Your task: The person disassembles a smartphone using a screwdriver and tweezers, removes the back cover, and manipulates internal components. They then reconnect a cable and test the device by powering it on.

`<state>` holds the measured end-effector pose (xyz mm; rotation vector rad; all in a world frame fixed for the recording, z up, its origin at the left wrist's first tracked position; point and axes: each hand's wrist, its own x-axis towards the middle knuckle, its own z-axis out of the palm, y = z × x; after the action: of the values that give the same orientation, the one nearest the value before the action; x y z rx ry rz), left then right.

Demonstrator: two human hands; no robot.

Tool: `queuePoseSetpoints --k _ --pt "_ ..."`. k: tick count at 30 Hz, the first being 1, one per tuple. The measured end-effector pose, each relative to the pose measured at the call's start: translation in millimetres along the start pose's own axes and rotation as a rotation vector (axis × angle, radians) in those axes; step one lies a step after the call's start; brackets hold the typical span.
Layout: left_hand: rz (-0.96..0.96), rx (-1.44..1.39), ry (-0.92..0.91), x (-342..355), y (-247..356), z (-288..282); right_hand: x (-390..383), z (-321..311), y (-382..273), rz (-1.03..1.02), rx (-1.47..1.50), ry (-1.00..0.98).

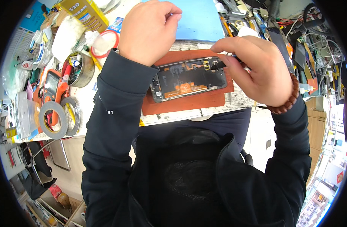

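An opened smartphone [177, 80] lies on a reddish-brown mat [215, 99], its dark inside facing up with orange flex parts and gold connectors. My right hand [262, 66] is over the phone's right end, thumb and fingers closed on a slim black-tipped tool [219, 65]. The tip is at the connectors near that end; whether it touches them, I cannot tell. My left hand [149, 32] is curled above the phone's far left corner, thumb pressed to the fingers. What it holds, if anything, is hidden.
A blue mat [200, 20] lies beyond the phone. Along the left are a yellow can [86, 15], a red tape ring [105, 43], a round tin of tools [84, 70], an orange multimeter [52, 85] and a grey tape roll [53, 119]. Cables [313, 38] and tools crowd the right.
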<state>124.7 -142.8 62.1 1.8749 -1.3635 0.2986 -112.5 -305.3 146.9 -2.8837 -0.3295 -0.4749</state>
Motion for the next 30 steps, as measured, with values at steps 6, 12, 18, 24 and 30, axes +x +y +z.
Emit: queuePoseSetpoints --k 6,12,18,24,30 --pt "0.026 0.037 -0.52 -9.7 28.2 -65.7 0.4 1.5 -2.4 0.084 0.105 -0.018" --pt "-0.122 0.111 -0.831 -6.0 31.3 -57.2 -3.4 4.1 0.1 0.058 0.148 -0.006" --pt "-0.159 0.02 -0.809 -4.0 26.4 -55.7 -0.7 3.7 -0.6 0.055 0.061 -0.017" --pt "-0.158 0.08 -0.823 -6.7 34.7 -46.4 -0.7 4.1 -4.0 0.002 0.011 0.031" --pt "-0.182 0.139 -0.752 -5.3 41.4 -38.6 2.5 -1.2 -4.1 -0.033 0.006 0.022"
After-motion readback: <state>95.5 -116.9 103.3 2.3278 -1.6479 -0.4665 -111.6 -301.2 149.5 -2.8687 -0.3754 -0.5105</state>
